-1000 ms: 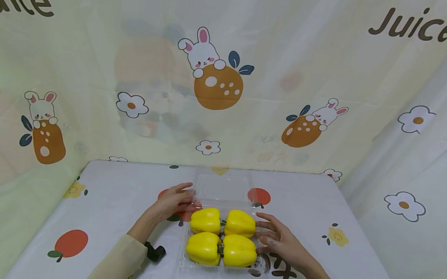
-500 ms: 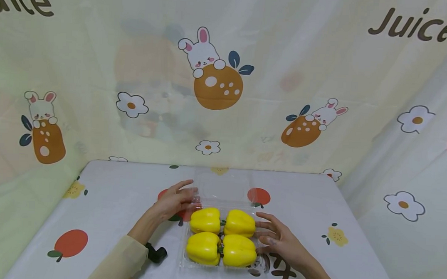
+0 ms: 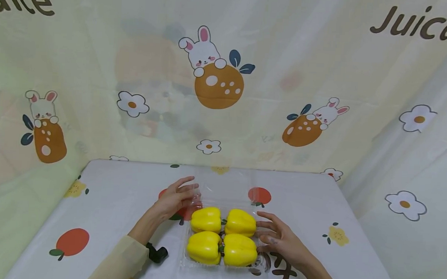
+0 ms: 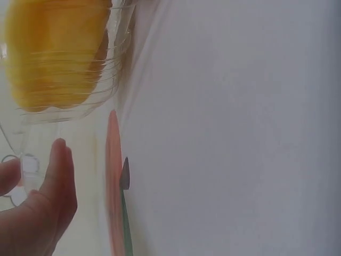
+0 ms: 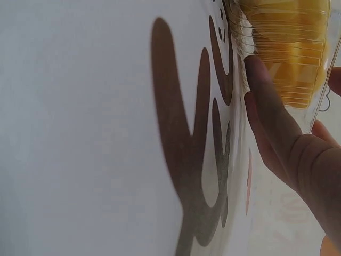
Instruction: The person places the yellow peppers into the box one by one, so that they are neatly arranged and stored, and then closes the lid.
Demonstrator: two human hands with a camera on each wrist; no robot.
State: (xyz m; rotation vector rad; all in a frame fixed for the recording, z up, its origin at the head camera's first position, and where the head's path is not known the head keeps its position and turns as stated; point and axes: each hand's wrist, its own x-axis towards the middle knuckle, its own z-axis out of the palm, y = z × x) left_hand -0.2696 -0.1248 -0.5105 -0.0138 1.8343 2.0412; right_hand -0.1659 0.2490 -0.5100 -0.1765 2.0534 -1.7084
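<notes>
A clear plastic clamshell box [image 3: 223, 267] stands in the middle of the table, its hinged lid [image 3: 225, 191] tilted back behind it. Several yellow bell peppers [image 3: 203, 247] sit inside in two rows, stems inward. My left hand [image 3: 172, 201] holds the lid's left edge; some fingertips show through the plastic. In the left wrist view the lid's edge runs between spread fingers [image 4: 59, 170]. My right hand [image 3: 280, 242] rests on the box's right side with spread, mostly straight fingers. In the right wrist view, fingers [image 5: 272, 109] lie along the ribbed wall.
A white cloth with printed fruit and flowers covers the table [image 3: 122, 235]. Patterned curtains [image 3: 153, 124] close in the back and both sides. A small black object [image 3: 158, 254] sits by my left wrist.
My left hand has risen slightly, and the lid has tilted up a little with it. My right hand and the peppers keep their places.
</notes>
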